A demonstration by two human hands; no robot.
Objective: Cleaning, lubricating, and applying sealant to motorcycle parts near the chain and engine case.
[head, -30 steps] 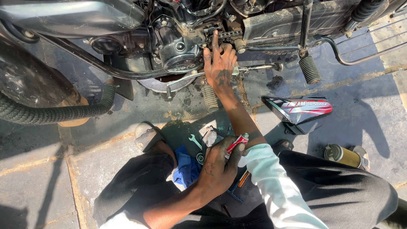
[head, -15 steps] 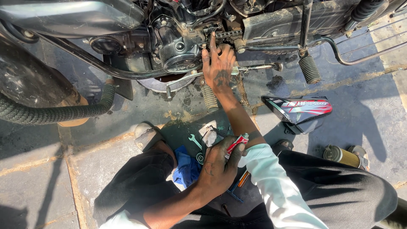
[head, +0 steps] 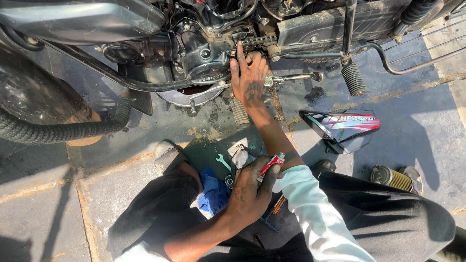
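Right hand [head: 249,77] lies spread, fingers released, touching the drive chain [head: 259,40]; pinching is likely if it turns. Left hand [head: 252,187] grips a red tube [head: 271,165], which could slip onto the floor [head: 121,184].

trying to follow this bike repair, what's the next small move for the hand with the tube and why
Probably bring the red tube up to the engine: the left hand grips it low by the knees, while the right hand is pressed by the chain.
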